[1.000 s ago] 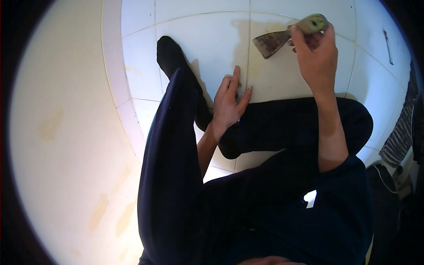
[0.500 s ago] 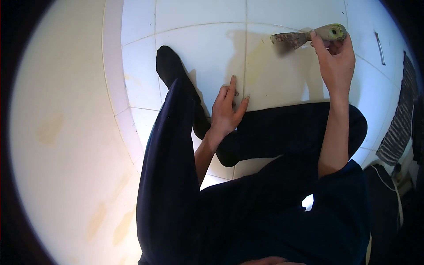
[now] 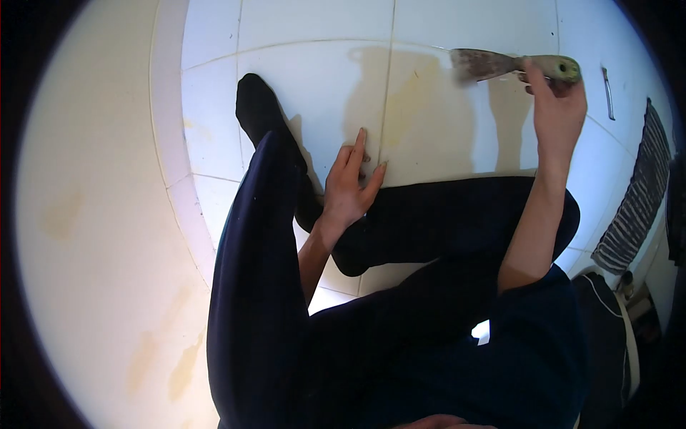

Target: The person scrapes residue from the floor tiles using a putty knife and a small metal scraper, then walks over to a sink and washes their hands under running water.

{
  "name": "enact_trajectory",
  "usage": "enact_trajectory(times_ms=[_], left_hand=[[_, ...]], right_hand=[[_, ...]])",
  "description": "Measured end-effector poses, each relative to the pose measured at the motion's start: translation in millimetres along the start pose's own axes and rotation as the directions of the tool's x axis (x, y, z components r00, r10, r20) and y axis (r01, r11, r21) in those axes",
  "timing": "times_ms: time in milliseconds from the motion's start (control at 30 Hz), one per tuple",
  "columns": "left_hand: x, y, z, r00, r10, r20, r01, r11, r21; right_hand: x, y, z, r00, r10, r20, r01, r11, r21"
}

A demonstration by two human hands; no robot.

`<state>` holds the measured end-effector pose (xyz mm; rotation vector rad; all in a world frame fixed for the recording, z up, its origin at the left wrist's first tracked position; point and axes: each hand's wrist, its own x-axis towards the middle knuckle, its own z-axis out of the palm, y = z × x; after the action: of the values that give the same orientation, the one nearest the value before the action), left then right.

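Observation:
At the upper right, my right hand [image 3: 561, 114] grips a worn putty knife [image 3: 489, 66] by its pale handle, which has a hole near the end. The knife's stained, flared blade points left, slightly blurred, over the white tiled floor [image 3: 307, 79]. My left hand [image 3: 350, 186] holds nothing; its index finger points forward and its thumb is spread out. That hand is just above or on the floor, between my legs, near a tile joint. Whether its fingertips touch the tile I cannot tell.
A thin metal strip-like object [image 3: 608, 94] lies on the floor at the right. Beyond it is a dark ribbed mat or cloth [image 3: 632, 193]. A dark bag-like item [image 3: 600, 329] sits at lower right. A yellow-stained wall [image 3: 93, 214] rises on the left.
My right hand has moved slightly right and down with the putty knife, whose blade has swung to a flatter angle. The view has shifted a little; my left hand keeps nearly the same pose.

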<state>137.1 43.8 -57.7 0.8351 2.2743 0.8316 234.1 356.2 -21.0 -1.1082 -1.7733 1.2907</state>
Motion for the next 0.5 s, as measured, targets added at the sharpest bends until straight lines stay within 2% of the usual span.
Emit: enact_trajectory(times_ms=[100,167,200,233,267,333,433,467,500], left_hand=[[0,2,-1,1.0,-0.016,0.016,0.017,1.0,-0.005],[-1,-4,2,0.999,0.041,-0.01,-0.041,0.999,0.001],[-1,-6,3,0.997,0.07,-0.025,-0.07,0.998,0.006],[0,-4,3,0.998,0.056,-0.022,-0.056,0.998,0.004],[0,-2,3,0.999,0.042,-0.021,-0.042,0.999,0.001],[0,0,2,0.999,0.03,-0.012,-0.03,1.0,-0.003],[-1,-2,1,1.0,0.025,-0.006,-0.025,1.0,-0.013],[-1,0,-1,1.0,0.015,0.002,-0.015,1.0,-0.017],[-2,1,-2,1.0,0.004,0.01,-0.004,1.0,-0.022]], right_hand=[[-3,9,8,1.0,-0.002,0.029,-0.001,0.997,0.082],[-20,0,27,0.972,0.077,0.221,-0.058,0.994,-0.092],[-35,-12,38,0.947,-0.042,0.319,0.096,0.983,-0.155],[-48,-12,53,0.905,0.051,0.423,-0.056,0.998,-0.002],[-57,-16,62,0.878,0.06,0.475,-0.065,0.998,-0.005],[-58,-22,65,0.882,0.084,0.464,-0.07,0.996,-0.047],[-28,-19,41,0.967,0.037,0.254,-0.001,0.99,-0.141],[-17,-6,32,0.984,0.077,0.158,-0.066,0.995,-0.074],[-7,-4,25,0.996,0.047,0.072,-0.042,0.996,-0.075]])
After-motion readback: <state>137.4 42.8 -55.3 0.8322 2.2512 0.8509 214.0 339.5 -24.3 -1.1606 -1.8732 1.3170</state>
